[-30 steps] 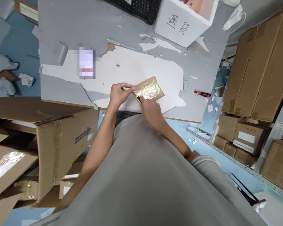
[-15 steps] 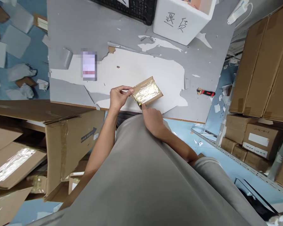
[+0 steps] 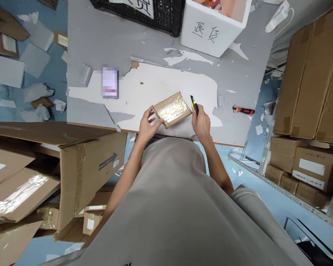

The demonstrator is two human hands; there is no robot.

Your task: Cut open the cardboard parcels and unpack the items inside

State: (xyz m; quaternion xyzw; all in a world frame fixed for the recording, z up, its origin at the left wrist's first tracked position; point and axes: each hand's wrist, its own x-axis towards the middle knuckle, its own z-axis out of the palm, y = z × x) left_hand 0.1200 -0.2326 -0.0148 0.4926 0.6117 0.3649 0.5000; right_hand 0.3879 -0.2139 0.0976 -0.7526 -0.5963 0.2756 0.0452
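Observation:
A small flat cardboard box (image 3: 172,109) with shiny clear tape over its top lies near the table's front edge. My left hand (image 3: 150,125) grips its left end, thumb at the near corner and fingers at the far one. To the right of the box, my right hand (image 3: 202,121) is closed around a black and yellow utility knife (image 3: 194,105), whose tip points away from me. The knife is apart from the box. Under the box is a white patch (image 3: 152,81) of the worn grey tabletop.
A blurred-out phone-like object (image 3: 110,82) lies at left; a red and black cutter (image 3: 243,110) at right. Behind stand a white foam bin (image 3: 211,31) and a black crate (image 3: 161,16). A large carton (image 3: 94,166) is at near left, shelved boxes (image 3: 308,166) at right.
My right hand with the knife has moved from the box's near left corner to beyond its right end. My left hand has shifted along the left end, towards me.

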